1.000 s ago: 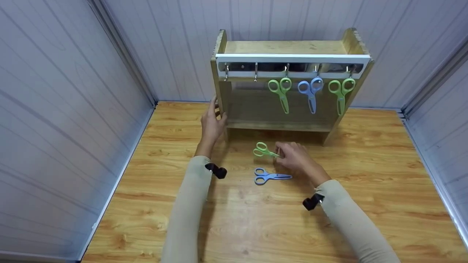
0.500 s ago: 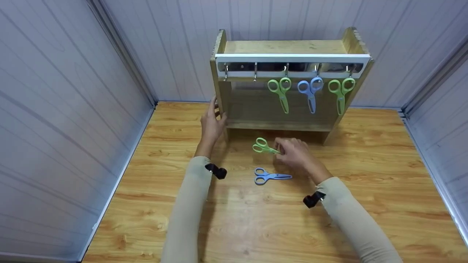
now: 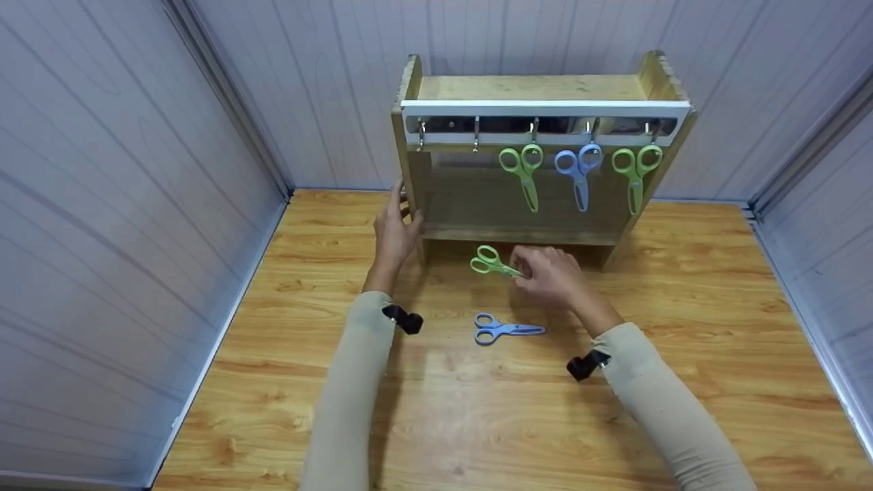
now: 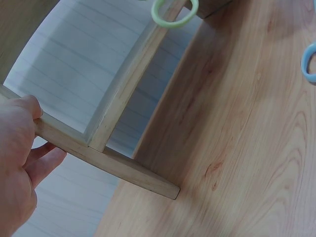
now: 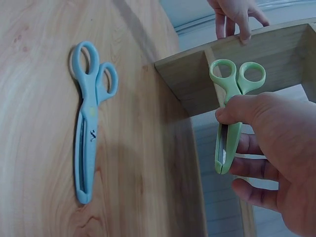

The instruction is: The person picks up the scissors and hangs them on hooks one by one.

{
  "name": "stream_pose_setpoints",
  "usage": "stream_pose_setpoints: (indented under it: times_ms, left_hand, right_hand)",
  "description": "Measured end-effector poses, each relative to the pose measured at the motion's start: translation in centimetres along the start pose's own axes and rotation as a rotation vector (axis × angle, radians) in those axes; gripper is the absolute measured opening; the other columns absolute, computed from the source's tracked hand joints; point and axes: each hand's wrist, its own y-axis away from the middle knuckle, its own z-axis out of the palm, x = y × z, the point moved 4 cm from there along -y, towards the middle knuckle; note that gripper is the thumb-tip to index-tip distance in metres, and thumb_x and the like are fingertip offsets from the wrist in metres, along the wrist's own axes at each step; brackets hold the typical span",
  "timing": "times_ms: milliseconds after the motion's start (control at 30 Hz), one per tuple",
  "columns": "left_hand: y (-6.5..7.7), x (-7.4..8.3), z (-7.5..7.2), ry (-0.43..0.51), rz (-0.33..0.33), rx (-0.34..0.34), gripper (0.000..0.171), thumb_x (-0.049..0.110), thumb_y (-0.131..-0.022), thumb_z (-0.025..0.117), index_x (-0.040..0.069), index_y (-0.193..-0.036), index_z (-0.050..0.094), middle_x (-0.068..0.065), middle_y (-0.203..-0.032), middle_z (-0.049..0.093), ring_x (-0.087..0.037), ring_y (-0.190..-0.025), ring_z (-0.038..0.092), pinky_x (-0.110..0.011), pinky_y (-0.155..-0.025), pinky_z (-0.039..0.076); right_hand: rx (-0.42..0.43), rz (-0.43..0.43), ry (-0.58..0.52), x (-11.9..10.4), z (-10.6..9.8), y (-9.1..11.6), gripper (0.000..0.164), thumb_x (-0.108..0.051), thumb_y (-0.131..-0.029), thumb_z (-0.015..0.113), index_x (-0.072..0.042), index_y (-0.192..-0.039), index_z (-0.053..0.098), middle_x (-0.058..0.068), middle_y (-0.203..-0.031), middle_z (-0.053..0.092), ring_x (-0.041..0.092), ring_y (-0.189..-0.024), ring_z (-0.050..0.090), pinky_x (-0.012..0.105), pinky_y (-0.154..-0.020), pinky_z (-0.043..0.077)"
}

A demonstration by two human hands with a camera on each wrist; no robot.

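My right hand pinches green scissors by the blade part, handle loops toward the left, in front of the wooden rack. In the right wrist view the thumb lies over the green scissors. My left hand grips the rack's left side panel, thumb on one face and fingers on the other, as the left wrist view shows at the panel. Blue scissors lie on the wooden surface below the right hand, loops to the left.
A white hook rail runs across the rack's front. Green scissors, blue scissors and more green scissors hang from its hooks. The two left hooks carry nothing. Pale panel walls enclose the wooden surface.
My right hand has lifted the green scissors and moved them a little toward the rack, away from the blue scissors on the surface. The left hand has stayed on the panel.
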Motion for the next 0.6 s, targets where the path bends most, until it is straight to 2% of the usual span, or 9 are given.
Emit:
stream_pose_setpoints:
  times_ms: [167, 433, 600]
  left_hand:
    - [0.1, 0.1, 0.0, -0.007, -0.018, -0.015, 0.073, -0.002, -0.108, 0.067, 0.007, -0.174, 0.04, -0.031, -0.154, 0.066, -0.05, -0.14, 0.071, -0.059, -0.117, 0.064]
    - [0.1, 0.1, -0.1, 0.0, -0.036, -0.014, 0.072, -0.002, -0.107, 0.067, 0.009, -0.174, 0.041, -0.03, -0.155, 0.066, -0.051, -0.139, 0.072, -0.057, -0.109, 0.068]
    - [0.0, 0.0, -0.1, 0.014, -0.036, -0.015, 0.073, -0.003, -0.107, 0.067, 0.01, -0.174, 0.041, -0.03, -0.154, 0.066, -0.051, -0.139, 0.071, -0.059, -0.111, 0.067]
  right_hand:
    - [0.038, -0.021, 0.023, -0.2, -0.4, -0.2, 0.011, -0.017, -0.094, 0.077, -0.015, -0.105, 0.076, 0.002, -0.085, 0.071, 0.02, -0.073, 0.06, 0.032, -0.062, 0.042]
    - [0.031, -0.021, 0.019, -0.7, -1.3, -0.2, 0.012, -0.018, -0.099, 0.079, -0.014, -0.109, 0.075, 0.004, -0.087, 0.073, 0.021, -0.073, 0.06, 0.033, -0.064, 0.045]
    - [0.032, -0.03, 0.028, -0.9, -2.0, -0.4, 0.014, -0.021, -0.1, 0.079, -0.013, -0.111, 0.075, 0.004, -0.084, 0.071, 0.02, -0.071, 0.057, 0.034, -0.064, 0.043]
